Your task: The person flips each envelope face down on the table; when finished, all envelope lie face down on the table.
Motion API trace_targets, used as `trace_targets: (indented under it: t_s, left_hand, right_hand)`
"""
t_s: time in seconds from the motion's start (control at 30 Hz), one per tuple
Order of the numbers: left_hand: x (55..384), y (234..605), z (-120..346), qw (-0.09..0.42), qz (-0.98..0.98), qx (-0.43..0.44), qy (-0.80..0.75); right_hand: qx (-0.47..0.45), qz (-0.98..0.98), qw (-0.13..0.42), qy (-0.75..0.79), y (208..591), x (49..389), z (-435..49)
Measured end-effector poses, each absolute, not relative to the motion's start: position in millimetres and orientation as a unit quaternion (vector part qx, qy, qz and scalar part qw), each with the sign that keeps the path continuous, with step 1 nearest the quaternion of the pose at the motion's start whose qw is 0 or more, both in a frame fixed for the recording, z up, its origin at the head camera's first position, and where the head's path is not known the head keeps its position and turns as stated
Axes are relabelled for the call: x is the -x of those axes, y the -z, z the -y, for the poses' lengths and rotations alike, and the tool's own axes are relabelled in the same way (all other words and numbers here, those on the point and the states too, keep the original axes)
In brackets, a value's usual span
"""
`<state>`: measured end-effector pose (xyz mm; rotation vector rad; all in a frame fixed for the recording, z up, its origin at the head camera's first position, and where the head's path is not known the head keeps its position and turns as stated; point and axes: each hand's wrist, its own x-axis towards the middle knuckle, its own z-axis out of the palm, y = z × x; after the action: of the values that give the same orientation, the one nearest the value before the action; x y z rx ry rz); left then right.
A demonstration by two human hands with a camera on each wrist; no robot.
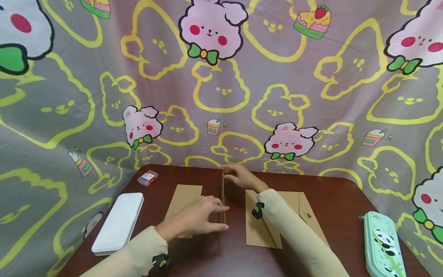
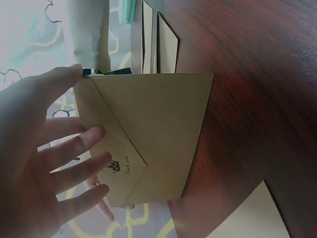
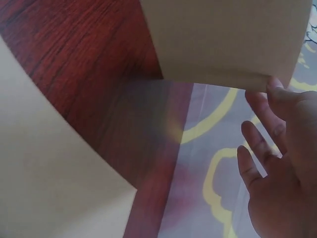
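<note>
A brown paper envelope (image 1: 223,198) stands on edge above the middle of the table, seen nearly side-on in the head view. Its pointed flap and printed "Thank you" with a small crown face the left wrist camera (image 2: 158,124). My right hand (image 1: 243,179) pinches the far edge between thumb and forefinger, the other fingers spread loosely in the right wrist view. At the near side is my left hand (image 1: 195,217), thumb and fingers extended by the envelope's near edge. Another brown envelope (image 1: 185,196) lies flat under the left hand.
Brown envelopes (image 1: 257,231) lie under the right forearm. A white case (image 1: 119,223) and a small clear box with red contents (image 1: 148,178) are at left. A mint panda pencil case (image 1: 384,244) sits at right. Patterned curtain (image 1: 221,96) surrounds the table.
</note>
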<state>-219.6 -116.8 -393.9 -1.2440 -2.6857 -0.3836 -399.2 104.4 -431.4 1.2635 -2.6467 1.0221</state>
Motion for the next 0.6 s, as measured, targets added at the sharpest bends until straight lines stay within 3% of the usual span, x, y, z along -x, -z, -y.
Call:
trace_targets:
  t_s: [0.6]
  left_hand:
    - [219.3,394.2,118.4,0.048,0.905,0.403,0.126]
  right_hand:
    - [-0.406,0.858,0.012,-0.315,464.6,396.0,-95.7]
